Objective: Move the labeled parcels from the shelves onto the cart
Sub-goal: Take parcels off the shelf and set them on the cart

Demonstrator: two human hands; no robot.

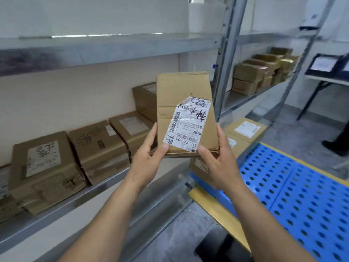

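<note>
Held parcel [186, 110]: one, in the air just left of the cart [302, 186]; long axis upright, label facing the person.
Left hand [149, 154]: grips its lower left corner, farther from the cart.
Right hand [217, 157]: grips its lower right corner, nearer the cart.
Shelf parcels [43, 167]: at least four, left of the cart.
Boxes at the cart's far-left end [245, 129]: at least two.

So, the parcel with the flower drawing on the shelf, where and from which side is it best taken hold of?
Probably the front face and the top's far edge, coming from the open front of the shelf. The flower parcel has neighbour parcels close against both sides, so fingers find little room there. First the left hand and right hand must put down the flat parcel.
</note>
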